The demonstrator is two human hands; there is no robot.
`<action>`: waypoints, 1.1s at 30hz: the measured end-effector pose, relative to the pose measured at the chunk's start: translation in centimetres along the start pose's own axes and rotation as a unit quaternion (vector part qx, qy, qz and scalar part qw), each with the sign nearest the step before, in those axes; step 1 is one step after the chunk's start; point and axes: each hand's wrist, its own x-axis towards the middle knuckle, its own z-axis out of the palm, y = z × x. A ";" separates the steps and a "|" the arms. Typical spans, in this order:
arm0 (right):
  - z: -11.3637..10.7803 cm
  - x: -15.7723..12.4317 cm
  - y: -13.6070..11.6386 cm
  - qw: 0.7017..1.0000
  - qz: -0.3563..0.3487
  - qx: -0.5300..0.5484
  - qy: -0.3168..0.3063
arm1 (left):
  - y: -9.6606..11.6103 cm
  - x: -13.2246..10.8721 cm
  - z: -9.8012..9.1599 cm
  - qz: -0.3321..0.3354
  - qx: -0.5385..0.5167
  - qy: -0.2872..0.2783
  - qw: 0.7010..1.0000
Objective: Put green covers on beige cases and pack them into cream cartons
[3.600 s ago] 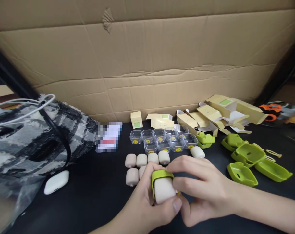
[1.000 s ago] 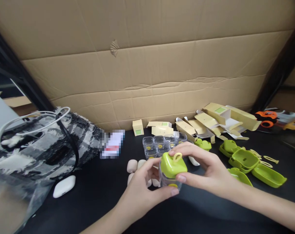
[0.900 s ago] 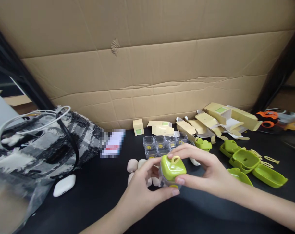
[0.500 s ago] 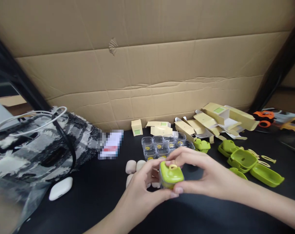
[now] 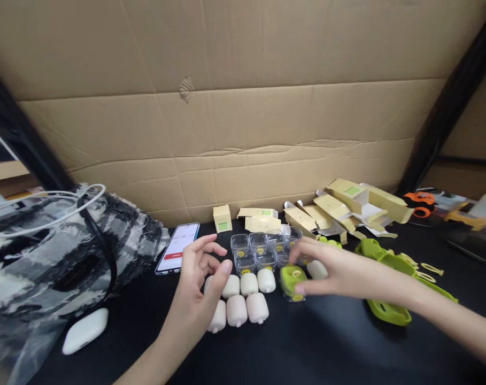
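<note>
My right hand (image 5: 334,270) grips a small clear box with a green lid (image 5: 293,279) and holds it on the black table (image 5: 326,347), just right of a cluster of beige blocks (image 5: 243,299). My left hand (image 5: 197,283) hovers over the left side of those blocks, fingers loosely spread and empty. Behind the blocks stand several clear plastic boxes (image 5: 259,251) with yellow stickers.
Green lids (image 5: 387,310) and thin beige loops (image 5: 431,266) lie at the right. Folded yellow cartons (image 5: 347,203) line the cardboard wall. A phone (image 5: 177,247), a black-and-white bag (image 5: 66,251) with a white cable, and a white earbud case (image 5: 85,330) are at the left.
The green lid went onto the clear box between both hands. My right hand has since lowered it to the table beside the blocks, and my left hand has let go and moved left.
</note>
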 end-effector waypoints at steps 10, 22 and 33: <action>-1.5 13.3 5.0 0.981 0.114 -0.154 0.043 | -1.2 -0.3 -0.8 0.096 0.149 -0.074 0.981; -1.3 11.5 4.5 0.975 0.113 -0.057 0.182 | -1.3 -0.6 -0.3 0.009 0.137 -0.133 0.982; 1.5 0.9 -4.5 0.976 0.063 0.106 0.180 | -0.1 -3.9 2.4 -0.073 -0.089 -0.160 0.980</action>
